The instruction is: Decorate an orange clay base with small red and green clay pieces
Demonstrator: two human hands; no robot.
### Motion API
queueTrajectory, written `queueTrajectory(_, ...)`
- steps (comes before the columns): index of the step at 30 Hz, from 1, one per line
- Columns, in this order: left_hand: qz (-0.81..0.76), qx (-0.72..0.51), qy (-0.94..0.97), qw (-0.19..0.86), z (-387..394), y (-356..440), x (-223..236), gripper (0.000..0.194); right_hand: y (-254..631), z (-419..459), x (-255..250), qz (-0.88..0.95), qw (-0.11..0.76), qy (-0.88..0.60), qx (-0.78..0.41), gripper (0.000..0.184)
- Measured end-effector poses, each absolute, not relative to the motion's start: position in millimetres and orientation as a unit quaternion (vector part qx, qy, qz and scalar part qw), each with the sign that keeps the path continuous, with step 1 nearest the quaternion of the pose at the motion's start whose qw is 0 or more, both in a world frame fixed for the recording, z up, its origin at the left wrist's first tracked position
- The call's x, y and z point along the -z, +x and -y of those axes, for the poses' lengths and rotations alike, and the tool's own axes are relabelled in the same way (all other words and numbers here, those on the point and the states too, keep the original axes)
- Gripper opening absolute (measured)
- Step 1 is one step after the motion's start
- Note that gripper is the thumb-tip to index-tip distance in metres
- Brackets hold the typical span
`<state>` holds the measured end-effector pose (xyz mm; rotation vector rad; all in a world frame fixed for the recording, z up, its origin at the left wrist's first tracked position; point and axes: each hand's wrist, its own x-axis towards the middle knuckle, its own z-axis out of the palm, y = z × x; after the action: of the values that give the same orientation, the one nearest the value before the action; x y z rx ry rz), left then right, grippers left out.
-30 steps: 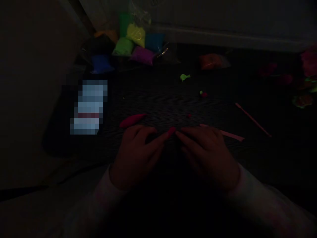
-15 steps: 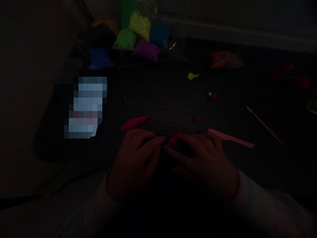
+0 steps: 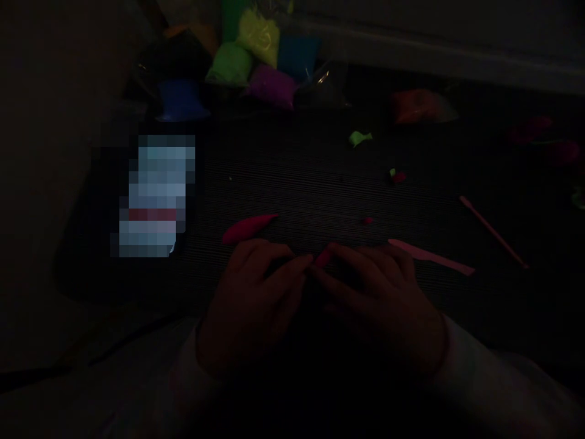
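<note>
Pinching a pink piece (image 3: 323, 257) between its fingertips, the right hand (image 3: 386, 299) works well short of the surface's (image 3: 283, 189) far edge; the left hand (image 3: 253, 299) curls beside it, grip impossible to tell. Light, even pressure would probably avoid flattening it. Beyond lie a tapered piece (image 3: 247, 229), a flat tool (image 3: 432, 258) and, toward the far edge, a purple packet (image 3: 273, 86).

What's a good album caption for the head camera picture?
In dim light, the right hand holds a small pink piece, left hand close beside.
</note>
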<state>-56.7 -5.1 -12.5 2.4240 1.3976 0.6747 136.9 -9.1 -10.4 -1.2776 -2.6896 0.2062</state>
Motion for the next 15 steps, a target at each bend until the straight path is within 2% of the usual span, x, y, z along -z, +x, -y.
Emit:
queueTrajectory(6, -0.459, -0.18, 0.864, 0.099, 5.3, -53.2, 16.6, 0.037, 139.8, 11.1, 11.0, 0.896, 0.125, -0.419, -0.071, 0.028)
queueTrajectory(15, -0.462, -0.161, 0.865, 0.11, 4.7, -54.3, 17.9, 0.042, 140.5, 10.0, 10.5, 0.901, 0.099, -0.418, -0.066, 0.03)
